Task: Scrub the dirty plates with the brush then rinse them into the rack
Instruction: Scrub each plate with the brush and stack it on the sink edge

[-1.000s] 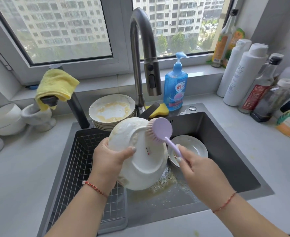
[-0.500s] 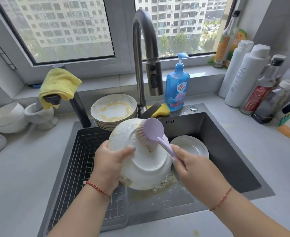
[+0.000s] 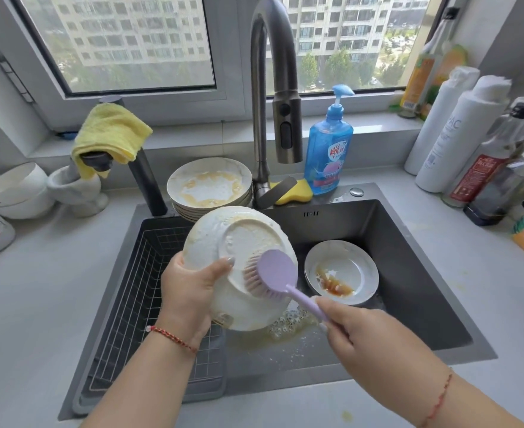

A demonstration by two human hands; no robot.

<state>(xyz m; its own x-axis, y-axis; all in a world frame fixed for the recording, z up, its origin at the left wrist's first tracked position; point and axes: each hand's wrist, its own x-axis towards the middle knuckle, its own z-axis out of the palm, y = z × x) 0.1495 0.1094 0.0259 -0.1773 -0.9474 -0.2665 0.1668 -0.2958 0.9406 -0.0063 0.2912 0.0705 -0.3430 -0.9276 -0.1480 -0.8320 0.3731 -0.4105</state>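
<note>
Change from earlier frame: the purple brush (image 3: 271, 273) head has moved down the plate's underside, from near the top edge to the lower right part by the foot ring; the held plate (image 3: 239, 267) has tilted so that more of its base faces the camera.
Held plate: white, soapy, underside toward the viewer, raised over the sink (image 3: 409, 273) near the left of the basin, above a patch of foam.
Left hand (image 3: 189, 291): grips the plate's left rim, thumb lying across the underside, fingers hidden behind.
Brush: bristles pressed against the plate's base, just right of the left thumb; handle slants down to the right.
Right hand (image 3: 368, 335): fingers curled round the handle's end, below and right of the plate.
Second plate (image 3: 342, 273): lies in the basin just right of the held one, brown sauce on it.
Dirty stack (image 3: 209, 189): plates with yellowish residue, behind the held plate, beside the faucet (image 3: 273, 88).
Rack (image 3: 149, 304): wire basket in the sink's left part, beneath the left wrist.
Surroundings: blue soap bottle (image 3: 328, 146) and yellow sponge (image 3: 294, 193) behind the basin; yellow cloth (image 3: 109, 134) at left.
</note>
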